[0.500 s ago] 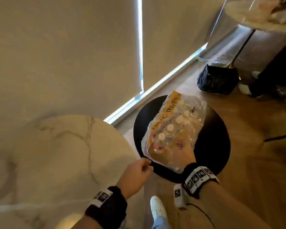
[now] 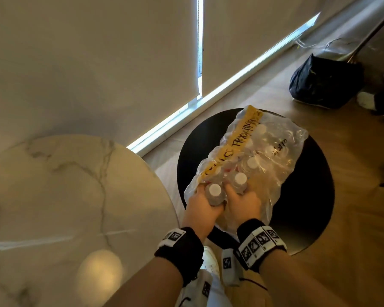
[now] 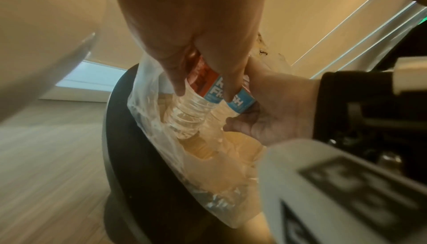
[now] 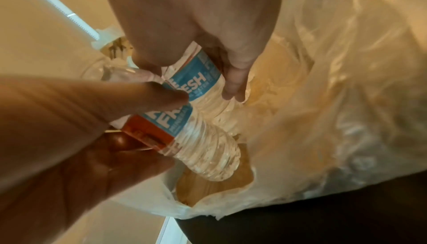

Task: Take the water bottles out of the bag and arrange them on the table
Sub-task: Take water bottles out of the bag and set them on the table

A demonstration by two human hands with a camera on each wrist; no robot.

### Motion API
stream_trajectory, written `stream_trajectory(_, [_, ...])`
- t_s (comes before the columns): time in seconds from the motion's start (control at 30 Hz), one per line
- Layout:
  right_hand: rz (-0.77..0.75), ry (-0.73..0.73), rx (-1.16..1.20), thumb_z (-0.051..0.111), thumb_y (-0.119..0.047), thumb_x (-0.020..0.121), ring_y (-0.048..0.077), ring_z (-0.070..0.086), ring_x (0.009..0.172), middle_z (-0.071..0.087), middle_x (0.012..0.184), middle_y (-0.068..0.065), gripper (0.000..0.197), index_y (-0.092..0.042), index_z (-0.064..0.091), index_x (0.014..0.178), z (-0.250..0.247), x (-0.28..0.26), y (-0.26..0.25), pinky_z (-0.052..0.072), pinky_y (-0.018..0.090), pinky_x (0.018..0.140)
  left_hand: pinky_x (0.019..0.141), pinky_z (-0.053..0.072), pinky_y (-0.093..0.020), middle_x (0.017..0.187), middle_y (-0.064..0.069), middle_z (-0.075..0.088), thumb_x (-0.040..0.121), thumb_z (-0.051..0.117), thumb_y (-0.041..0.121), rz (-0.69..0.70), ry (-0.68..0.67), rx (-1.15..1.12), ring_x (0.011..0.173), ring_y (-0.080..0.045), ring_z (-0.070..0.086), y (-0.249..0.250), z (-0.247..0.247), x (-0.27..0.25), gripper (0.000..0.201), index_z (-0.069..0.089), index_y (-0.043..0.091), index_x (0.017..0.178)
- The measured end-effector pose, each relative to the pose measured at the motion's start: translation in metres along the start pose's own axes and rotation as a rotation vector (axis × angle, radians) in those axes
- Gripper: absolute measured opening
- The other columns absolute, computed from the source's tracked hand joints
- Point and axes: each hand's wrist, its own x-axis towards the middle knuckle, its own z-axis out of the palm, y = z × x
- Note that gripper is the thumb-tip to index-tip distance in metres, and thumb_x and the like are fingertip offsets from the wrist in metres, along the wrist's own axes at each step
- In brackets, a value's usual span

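Each hand grips a water bottle at the torn near end of the plastic bag (image 2: 248, 160) on the round black stool (image 2: 302, 209): the left hand (image 2: 201, 209) wraps the bottle (image 2: 213, 194) just ahead of its knuckles, the right hand (image 2: 244, 201) wraps its neighbour (image 2: 239, 182) just beyond its thumb. The bottles touch, so lifting both may snag the plastic and drag the bag off; the marble counter (image 2: 64, 196) lies to the left hand's outer side
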Motion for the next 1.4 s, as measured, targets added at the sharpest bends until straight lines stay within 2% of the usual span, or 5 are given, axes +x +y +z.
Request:
stream_trajectory(0.13, [-0.136,0.088,0.002,0.068,-0.054,0.078,0.021,0.064,0.093,0.068,0.091,-0.007,0.039,-0.029,0.064,0.108,-0.015,-0.034,-0.004,0.046,0.029,0.082,0.093,0.057,-0.030,0.118,0.020,0.066,0.074,0.079,0.046,0.048,-0.076,0.063,0.107,-0.001,0.065,0.010,-0.028,-0.033,0.070,0.045,0.042,0.136])
stream_trajectory(0.33, [-0.513,-0.016,-0.013,0.074,-0.042,0.080,-0.014,0.061,0.090,0.067,0.094,-0.026,0.030,-0.034,0.062,0.106,-0.025,-0.146,-0.052,0.046,0.008,0.072,0.089,0.054,-0.016,0.113,0.018,0.067,0.074,0.086,0.040,0.108,-0.012,-0.127,0.104,0.003,0.064,0.028,-0.108,-0.119,0.052,0.058,0.039,0.118])
stream_trajectory(0.83, [-0.740,-0.709,-0.351,0.072,-0.053,0.073,0.020,0.064,0.090,0.069,0.101,-0.003,0.055,-0.029,0.052,0.119,0.280,-0.352,-0.072,0.048,0.026,0.075,0.076,0.055,-0.015,0.115,0.004,0.065,0.073,0.088,0.033,-0.152,0.510,-0.153,0.102,-0.009,0.067,-0.168,-0.385,-0.309,0.053,0.059,0.034,0.117])
stream_trajectory(1.23, [-0.589,-0.812,-0.460,0.076,-0.055,0.073,0.025,0.054,0.127,0.050,0.144,0.004,0.092,-0.030,0.029,0.148,0.280,-0.346,-0.070,0.046,0.035,0.099,0.088,0.052,-0.022,0.120,0.011,0.068,0.071,0.091,0.026,-0.343,0.491,-0.206,0.110,-0.008,0.065,-0.210,-0.379,-0.322,0.077,0.049,0.024,0.135])
stream_trajectory(1.4, [-0.494,-0.599,-0.241,0.063,-0.053,0.085,0.012,0.064,0.102,0.063,0.117,-0.008,0.052,-0.032,0.049,0.131,0.178,-0.285,-0.046,0.053,0.029,0.086,0.090,0.054,-0.037,0.097,0.003,0.076,0.080,0.067,0.057,-0.619,0.323,0.140,0.100,-0.020,0.071,-0.200,-0.316,-0.343,0.037,0.070,0.026,0.101])
